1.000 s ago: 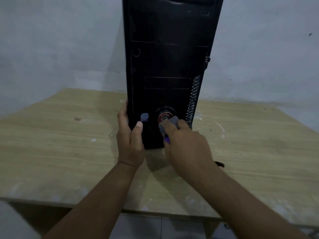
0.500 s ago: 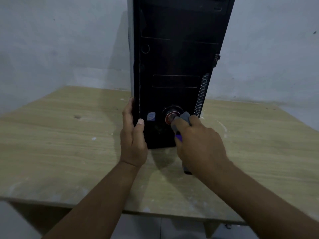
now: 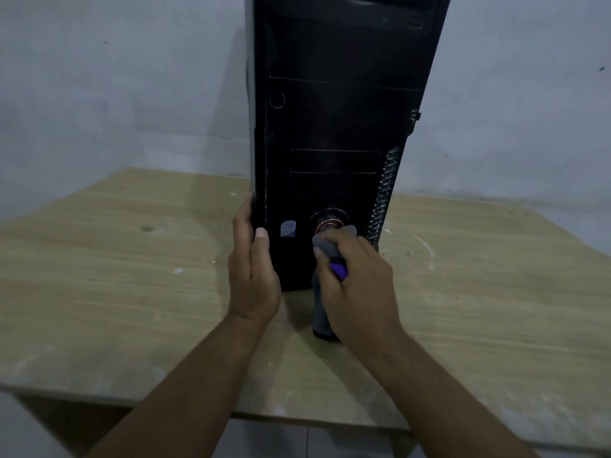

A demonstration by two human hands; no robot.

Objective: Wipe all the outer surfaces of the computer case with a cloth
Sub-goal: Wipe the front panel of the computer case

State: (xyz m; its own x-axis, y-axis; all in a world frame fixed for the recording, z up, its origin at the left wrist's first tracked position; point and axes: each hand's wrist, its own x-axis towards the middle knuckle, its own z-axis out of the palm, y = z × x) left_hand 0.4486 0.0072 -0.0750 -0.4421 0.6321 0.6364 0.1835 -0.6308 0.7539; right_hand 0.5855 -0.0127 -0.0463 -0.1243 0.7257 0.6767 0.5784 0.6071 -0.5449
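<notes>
Black computer case [image 3: 337,127] stands upright on the wooden table [image 3: 115,276], filling the top middle of the frame with its front panel facing the camera. Left hand [image 3: 253,276] grips the case's lower left edge: thumb flat on the front panel, the other fingers round the side and mostly out of sight. Right hand [image 3: 360,285] is curled around a bunched grey cloth [image 3: 321,307] with a bit of purple showing between the fingers. It pushes the top of the cloth against the lower edge of the round copper-ringed button [image 3: 330,219]. The rest of the cloth hangs down to the table in front of the case. 1 small blue sticker [image 3: 287,229] sits between the 2 hands, just left of the button. A ribbed vent strip [image 3: 383,196] runs up the case's right edge. Plain grey wall [image 3: 115,94] behind.
</notes>
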